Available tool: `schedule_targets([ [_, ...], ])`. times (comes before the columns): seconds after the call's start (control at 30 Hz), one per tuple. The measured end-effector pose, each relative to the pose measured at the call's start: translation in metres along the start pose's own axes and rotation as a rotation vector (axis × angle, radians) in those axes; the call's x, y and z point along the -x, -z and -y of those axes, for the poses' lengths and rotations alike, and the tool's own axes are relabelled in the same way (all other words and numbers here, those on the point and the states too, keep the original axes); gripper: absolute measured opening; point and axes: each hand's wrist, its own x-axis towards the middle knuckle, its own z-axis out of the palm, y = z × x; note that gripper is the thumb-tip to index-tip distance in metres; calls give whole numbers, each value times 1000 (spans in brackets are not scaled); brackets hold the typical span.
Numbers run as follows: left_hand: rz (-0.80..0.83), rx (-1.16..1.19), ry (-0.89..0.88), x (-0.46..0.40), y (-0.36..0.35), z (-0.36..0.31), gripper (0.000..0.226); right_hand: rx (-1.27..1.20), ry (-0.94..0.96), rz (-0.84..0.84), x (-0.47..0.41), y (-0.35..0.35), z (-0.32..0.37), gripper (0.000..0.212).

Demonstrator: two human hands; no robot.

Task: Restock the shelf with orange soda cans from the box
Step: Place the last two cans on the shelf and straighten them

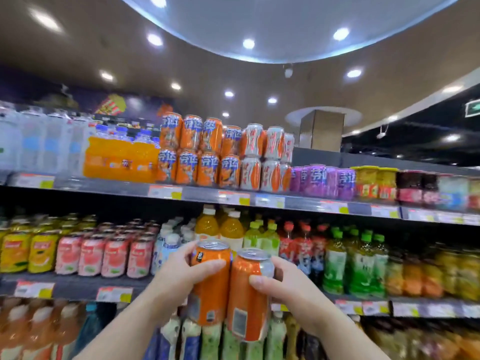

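before a blurred drinks shelf (207,196), left hand (179,276) and right hand (288,284) fingers curl, seemingly snug, round upright orange cans (213,289).

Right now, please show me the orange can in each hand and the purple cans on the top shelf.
Left-hand orange can (211,284), head view, bare orange side.
Right-hand orange can (245,302), head view, orange side.
Purple cans (318,181), head view, front label.

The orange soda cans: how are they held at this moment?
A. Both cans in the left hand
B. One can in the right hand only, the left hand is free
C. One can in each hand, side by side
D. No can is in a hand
C: the left hand grips one orange can and the right hand grips the other orange can, the two upright and side by side below the top shelf.
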Motion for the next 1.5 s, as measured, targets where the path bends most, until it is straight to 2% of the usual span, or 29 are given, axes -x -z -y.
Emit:
schedule_targets([
  [0.13, -15, -35, -46, -37, -37, -5, 68, 17, 28, -23, -23, 59, 2, 36],
  [0.3, -30, -60, -54, -71, -62, -3, 70, 87, 44, -37, -59, 102, 1, 55],
  [0.5, -3, -76, -58, -113, -67, 4, 69, 104, 46, -86, -102, 144, -2, 52],
  [0.67, 15, -74, -78, -149, -49, 8, 59, 181, 42, -254, -148, 184, 28, 63],
  [0.8, 38, -44, -96, -179, -35, 9, 71, 236, 29, -396, -180, 205, 42, 72],
  [1.07, 73, -31, -62, -219, -18, 22, 73, 218, 0, -639, -237, 224, 37, 52],
  [1.17, 69, -24, -71, -224, -15, 24, 59, 204, 8, -765, -259, 228, 35, 51],
  [1.27, 57, -31, -91, -229, -10, 23, 60, 294, 44, -855, -279, 233, 33, 52],
  [1.37, 53, -19, -105, -233, -8, 24, 60, 423, 37, -916, -293, 233, 27, 60],
  [1.5, 71, -28, -107, -235, -6, 27, 47, 533, -16, -881, -298, 229, 9, 66],
])
